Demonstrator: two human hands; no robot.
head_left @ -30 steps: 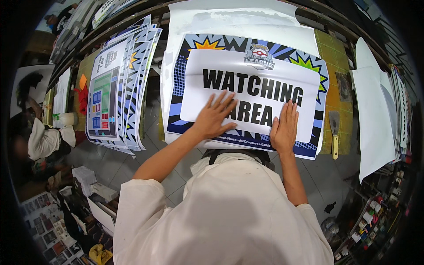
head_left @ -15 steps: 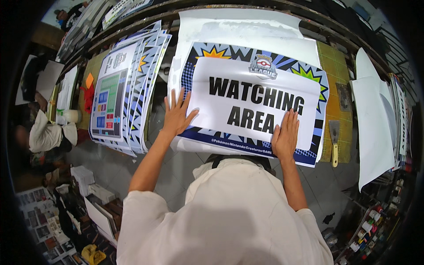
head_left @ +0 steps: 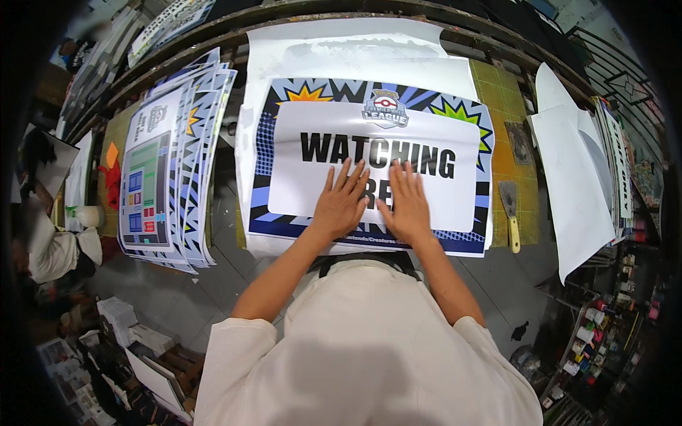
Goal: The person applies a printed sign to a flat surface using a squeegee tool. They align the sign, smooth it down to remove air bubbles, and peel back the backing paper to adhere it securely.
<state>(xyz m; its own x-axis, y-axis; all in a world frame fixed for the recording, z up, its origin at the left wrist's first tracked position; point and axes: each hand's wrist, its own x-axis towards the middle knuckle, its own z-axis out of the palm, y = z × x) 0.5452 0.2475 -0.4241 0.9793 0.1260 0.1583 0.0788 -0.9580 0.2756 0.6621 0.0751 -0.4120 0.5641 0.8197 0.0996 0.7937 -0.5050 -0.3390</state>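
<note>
A printed sign sheet [head_left: 447, 192] lies flat on the work table, with large black lettering on a white panel and a blue comic-style border with starbursts. Both palms rest side by side on its lower middle. My left hand [head_left: 342, 202] lies flat with fingers spread, over part of the lettering. Close beside it, my right hand [head_left: 407, 202] is flat too, fingers stretched toward the far edge and slightly blurred. Neither holds anything; they cover part of the lower line of print. Beneath the sign, a larger white sheet [head_left: 355, 46] sticks out at the far side.
A scraper [head_left: 510, 216] with a yellow handle and a flat metal plate [head_left: 518, 142] lie on the green cutting mat [head_left: 490, 85] at right. Overlapping printed posters [head_left: 153, 177] lie at left. White sheets [head_left: 568, 170] hang farther right. Another person [head_left: 60, 248] is at far left.
My hands have come together from the sign's left and right sides to its lower middle. The whole view has shifted, so the table sits farther left.
</note>
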